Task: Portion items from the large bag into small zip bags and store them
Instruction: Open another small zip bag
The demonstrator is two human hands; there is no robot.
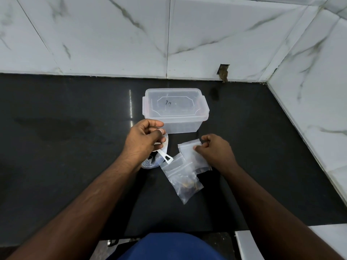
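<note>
Clear zip bags [189,166] lie just in front of the lidded tub [175,109], the right hand [214,149] pinching one's top, the left hand [144,141] gripping the large bag [155,160]; portioning underway, next move needs that mouth opened.

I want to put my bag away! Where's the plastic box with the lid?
In the head view, the lidded plastic box sits on the dark counter, near the tiled wall, just beyond the left hand.
</note>
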